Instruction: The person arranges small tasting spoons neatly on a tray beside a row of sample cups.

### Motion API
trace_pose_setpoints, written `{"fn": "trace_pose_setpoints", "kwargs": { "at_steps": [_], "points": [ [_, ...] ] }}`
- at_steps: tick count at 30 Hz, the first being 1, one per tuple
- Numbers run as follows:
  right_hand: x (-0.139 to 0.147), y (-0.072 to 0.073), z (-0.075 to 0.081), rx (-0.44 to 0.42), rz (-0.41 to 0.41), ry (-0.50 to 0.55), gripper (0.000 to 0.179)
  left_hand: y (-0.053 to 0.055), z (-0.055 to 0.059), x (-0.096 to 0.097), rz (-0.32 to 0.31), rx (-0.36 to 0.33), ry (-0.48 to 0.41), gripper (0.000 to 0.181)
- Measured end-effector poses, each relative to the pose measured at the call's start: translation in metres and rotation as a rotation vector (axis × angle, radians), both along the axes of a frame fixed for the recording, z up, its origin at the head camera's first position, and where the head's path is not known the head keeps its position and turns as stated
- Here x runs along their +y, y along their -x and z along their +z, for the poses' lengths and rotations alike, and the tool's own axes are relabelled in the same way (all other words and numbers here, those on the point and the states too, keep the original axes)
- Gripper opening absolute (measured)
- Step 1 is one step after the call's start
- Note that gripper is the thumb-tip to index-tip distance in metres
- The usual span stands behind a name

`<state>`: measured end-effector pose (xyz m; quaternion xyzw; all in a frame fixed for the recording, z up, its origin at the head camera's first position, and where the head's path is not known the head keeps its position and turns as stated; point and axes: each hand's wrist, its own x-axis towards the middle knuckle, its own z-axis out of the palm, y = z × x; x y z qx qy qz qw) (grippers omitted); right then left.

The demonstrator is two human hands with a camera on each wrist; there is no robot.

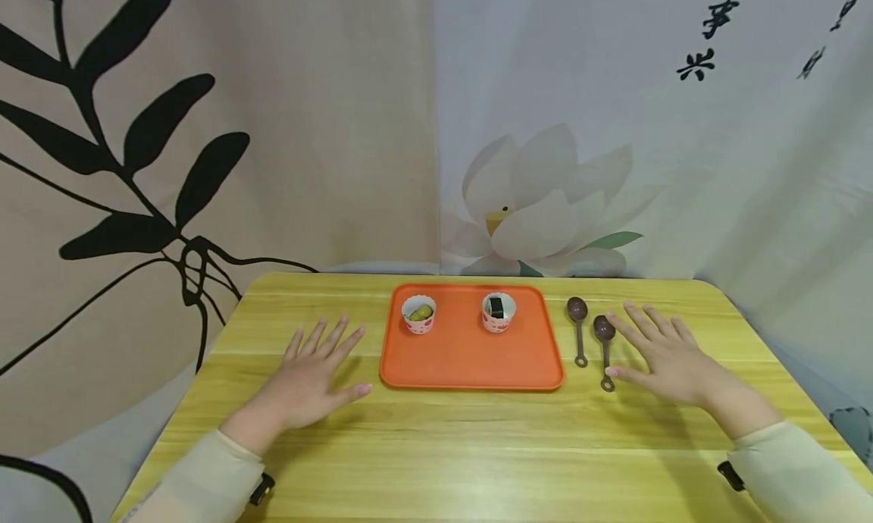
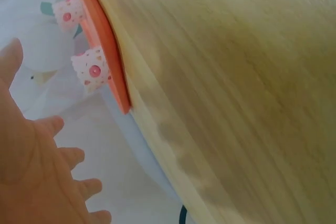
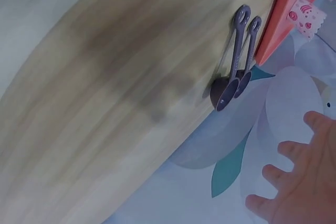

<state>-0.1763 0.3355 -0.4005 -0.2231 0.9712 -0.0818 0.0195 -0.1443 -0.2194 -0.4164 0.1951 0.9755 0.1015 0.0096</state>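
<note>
My left hand [image 1: 305, 383] hovers over the table to the left of an orange tray [image 1: 470, 367], fingers spread and nothing held. On the other side my right hand [image 1: 671, 360], also spread and holding nothing, is raised close by two dark brown spoons. Its thumb and index finger overlap the nearer spoon [image 1: 605, 349] in the head view; the other spoon [image 1: 578, 333] lies nearer the tray. A paper cup [image 1: 420, 325] at the tray's back left contains something green. Right of it stands a second paper cup [image 1: 496, 324] with a black and white piece inside.
The yellow wood-grain table [image 1: 436, 455] has rounded back corners. Behind it hangs a curtain [image 1: 355, 129] printed with dark leaves, a lotus and characters. A black wristband piece [image 1: 731, 476] shows at the right sleeve, and a similar one [image 1: 262, 489] at the left.
</note>
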Motion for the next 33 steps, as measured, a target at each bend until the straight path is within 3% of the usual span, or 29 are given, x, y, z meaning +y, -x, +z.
{"fn": "trace_pose_setpoints", "kwargs": {
  "at_steps": [14,33],
  "points": [
    [-0.02,0.0,-0.008,-0.045,0.03,0.026,0.085,-0.004,-0.008,0.008,-0.007,-0.028,-0.023,0.083],
    [-0.038,0.001,-0.017,-0.045,0.069,0.022,0.083,0.003,-0.015,0.019,-0.015,-0.058,0.01,0.088]
  ]
}}
